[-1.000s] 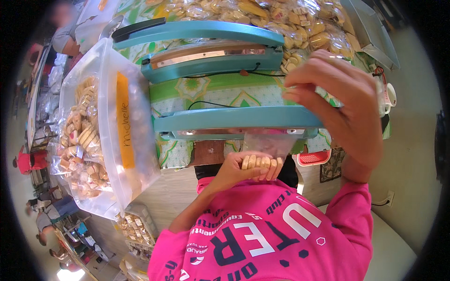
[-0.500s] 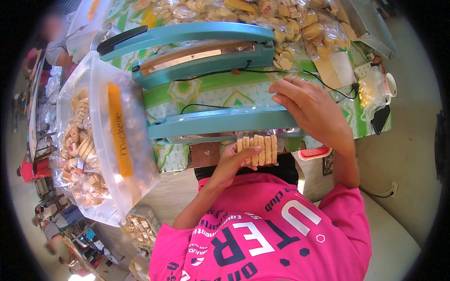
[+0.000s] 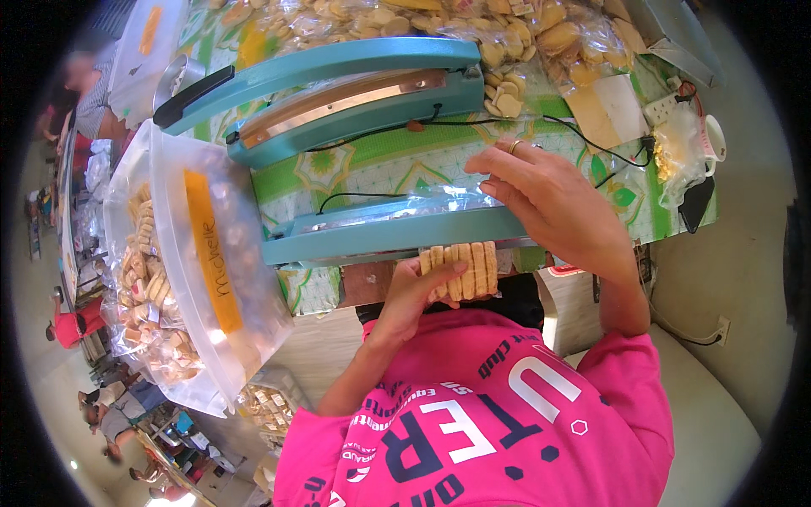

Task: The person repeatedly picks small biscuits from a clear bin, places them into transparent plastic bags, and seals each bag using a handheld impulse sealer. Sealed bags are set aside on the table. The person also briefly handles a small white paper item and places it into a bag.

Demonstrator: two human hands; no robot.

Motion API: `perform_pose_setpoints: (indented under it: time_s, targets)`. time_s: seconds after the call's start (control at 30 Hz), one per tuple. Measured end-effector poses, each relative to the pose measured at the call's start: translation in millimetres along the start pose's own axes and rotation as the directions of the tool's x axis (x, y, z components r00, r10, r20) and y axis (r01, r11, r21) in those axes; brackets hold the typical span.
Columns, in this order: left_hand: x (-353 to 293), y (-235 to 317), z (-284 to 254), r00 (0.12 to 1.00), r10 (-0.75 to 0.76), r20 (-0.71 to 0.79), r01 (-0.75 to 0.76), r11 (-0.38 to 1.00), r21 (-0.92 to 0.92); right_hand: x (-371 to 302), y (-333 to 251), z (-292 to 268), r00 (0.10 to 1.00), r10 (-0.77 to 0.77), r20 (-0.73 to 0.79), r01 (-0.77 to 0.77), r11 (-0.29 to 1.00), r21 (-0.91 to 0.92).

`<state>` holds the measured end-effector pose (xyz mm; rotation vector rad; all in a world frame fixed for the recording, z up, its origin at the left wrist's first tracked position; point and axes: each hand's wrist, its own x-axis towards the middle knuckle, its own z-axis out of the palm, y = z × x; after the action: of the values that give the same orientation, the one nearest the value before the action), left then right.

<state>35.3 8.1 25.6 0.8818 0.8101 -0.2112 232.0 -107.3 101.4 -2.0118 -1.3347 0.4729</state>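
My left hand [image 3: 402, 297] grips a clear packet of pale biscuit sticks [image 3: 460, 269], thumb across its front, at the table's near edge. Just beyond the packet lies the near blue-green bag sealer [image 3: 389, 237], its long arm running left to right. Crinkled clear plastic [image 3: 448, 199] shows behind that arm. My right hand [image 3: 549, 194] is over the sealer's right end, palm down, with its fingers stretched leftward; whether they press on the arm is hard to tell. A ring is on one finger. The packet's far end is hidden at the sealer.
A second bag sealer [image 3: 338, 106] stands behind with its arm raised. At left is a translucent bin [image 3: 182, 253] of packed biscuits. Bagged biscuits [image 3: 515, 42] pile up at the back. A black cable [image 3: 498, 121] crosses the table toward a power strip [image 3: 661, 110] and a white cup [image 3: 714, 139].
The near sealer's arm has shifted toward me relative to its base, and more plastic shows behind it. Both hands keep nearly the same places; the view has tilted slightly.
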Motion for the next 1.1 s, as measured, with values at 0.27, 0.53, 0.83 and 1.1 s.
perform_pose_setpoints:
  time_s: [0.27,0.53,0.83,1.1]
  targets:
    - [-2.5,-3.1,2.1,0.998,0.037,-0.044,-0.037,0.999,-0.019,-3.4,23.2,19.0,0.996,0.087,0.001,-0.086,0.993,-0.08]
    - [-3.6,-5.5,-0.3,0.999,0.012,-0.036,-0.012,1.0,0.011,-3.2,25.7,18.4,0.997,0.076,0.024,-0.075,0.996,-0.041]
    - [-2.4,-4.6,-4.5,1.0,0.002,0.032,-0.002,1.0,0.021,-1.5,15.2,9.9,0.994,0.081,0.073,-0.077,0.995,-0.063]
    - [-4.1,-1.8,1.1,1.0,0.012,0.003,-0.012,1.0,-0.004,-5.3,20.1,15.2,0.996,0.07,0.052,-0.067,0.996,-0.062]
